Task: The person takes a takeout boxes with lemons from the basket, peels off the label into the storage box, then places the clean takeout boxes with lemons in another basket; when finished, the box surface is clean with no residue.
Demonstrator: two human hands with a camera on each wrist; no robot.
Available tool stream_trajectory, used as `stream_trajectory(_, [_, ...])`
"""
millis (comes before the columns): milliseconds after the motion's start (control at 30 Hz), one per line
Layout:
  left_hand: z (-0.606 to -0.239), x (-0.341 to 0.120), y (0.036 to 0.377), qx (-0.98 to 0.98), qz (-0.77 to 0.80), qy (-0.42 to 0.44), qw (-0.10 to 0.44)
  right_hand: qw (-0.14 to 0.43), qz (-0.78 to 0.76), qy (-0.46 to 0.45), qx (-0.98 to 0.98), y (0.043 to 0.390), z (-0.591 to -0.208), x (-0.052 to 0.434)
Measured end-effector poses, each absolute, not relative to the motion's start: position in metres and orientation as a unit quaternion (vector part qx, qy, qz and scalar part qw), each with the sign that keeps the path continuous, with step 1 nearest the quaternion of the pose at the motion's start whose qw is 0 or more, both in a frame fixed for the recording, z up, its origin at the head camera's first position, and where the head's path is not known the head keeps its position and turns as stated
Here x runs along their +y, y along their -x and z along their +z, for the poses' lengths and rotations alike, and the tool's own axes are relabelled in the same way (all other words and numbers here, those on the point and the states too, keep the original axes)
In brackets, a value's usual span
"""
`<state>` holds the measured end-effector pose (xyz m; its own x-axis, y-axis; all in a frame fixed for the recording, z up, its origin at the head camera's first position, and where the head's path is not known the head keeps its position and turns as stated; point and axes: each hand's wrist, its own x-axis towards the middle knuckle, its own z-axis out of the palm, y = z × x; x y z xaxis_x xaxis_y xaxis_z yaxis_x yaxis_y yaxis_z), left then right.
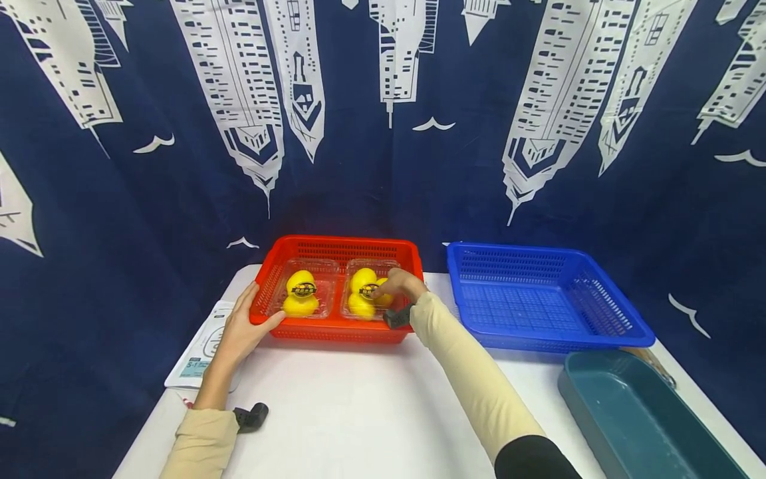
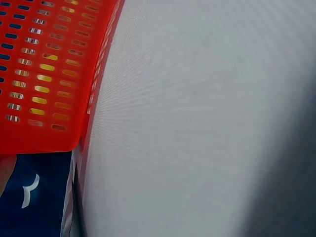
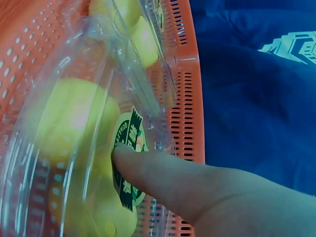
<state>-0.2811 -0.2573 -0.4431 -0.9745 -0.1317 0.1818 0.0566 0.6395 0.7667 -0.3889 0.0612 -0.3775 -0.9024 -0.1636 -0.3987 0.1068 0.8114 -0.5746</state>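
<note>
A red basket (image 1: 341,243) stands at the back of the white table (image 1: 359,399) with two clear plastic boxes of yellow fruit in it. My left hand (image 1: 242,329) rests against its front left corner, fingers straight along the side and thumb on the front wall. My right hand (image 1: 399,283) arches over the right box (image 1: 361,305), fingers curled onto its lid. In the right wrist view one finger (image 3: 163,175) presses on the round label (image 3: 129,143) of this box (image 3: 74,128). The left box (image 1: 301,293) lies untouched. The left wrist view shows only the basket wall (image 2: 44,74) and table (image 2: 197,123).
An empty blue basket (image 1: 598,332) stands right of the red one. A teal tray (image 1: 598,412) sits at the front right corner. A printed sheet (image 1: 200,352) lies by the table's left edge. A dark blue patterned curtain (image 1: 383,133) hangs behind.
</note>
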Motion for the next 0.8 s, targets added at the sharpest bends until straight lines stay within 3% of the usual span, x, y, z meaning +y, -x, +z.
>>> stream_trajectory(400, [-0.444, -0.256, 0.283, -0.898, -0.425, -0.02, 0.109, 0.236, -0.387, -0.05, 0.89, 0.389, -0.381, 0.059])
stream_trajectory(800, [-0.443, -0.256, 0.281, -0.899, -0.421, -0.021, 0.116, 0.226, -0.406, -0.018, 0.885, 0.387, -0.39, 0.058])
